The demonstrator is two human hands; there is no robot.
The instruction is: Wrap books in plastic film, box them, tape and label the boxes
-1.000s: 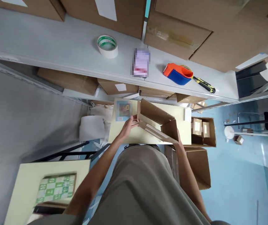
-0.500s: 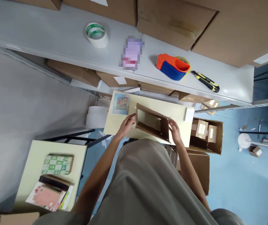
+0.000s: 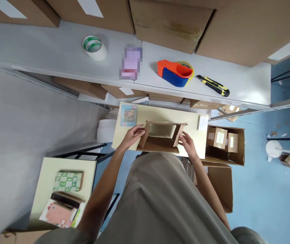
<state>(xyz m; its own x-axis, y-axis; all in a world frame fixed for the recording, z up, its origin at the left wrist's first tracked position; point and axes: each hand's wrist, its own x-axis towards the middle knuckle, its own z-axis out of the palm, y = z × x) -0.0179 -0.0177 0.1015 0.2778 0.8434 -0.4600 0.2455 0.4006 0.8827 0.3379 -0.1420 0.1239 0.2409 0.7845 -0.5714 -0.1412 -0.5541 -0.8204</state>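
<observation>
Cardboard box [image 3: 161,137], opened into a hollow frame, stands on the pale table [image 3: 157,114] so both ends can be pressed square. The left hand [image 3: 132,135] curls its fingers around the left end; the right hand [image 3: 187,144] grips the right end likewise. A small card [image 3: 128,115] lies just beside, with tape dispenser [image 3: 174,73] and knife [image 3: 213,85] on the shelf [image 3: 58,57] beyond.

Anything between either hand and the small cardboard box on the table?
Nothing visible. The left hand grips the left end of the open cardboard box and the right hand its right end, both in direct contact. The small card and white block on the table lie off to the sides.
</observation>
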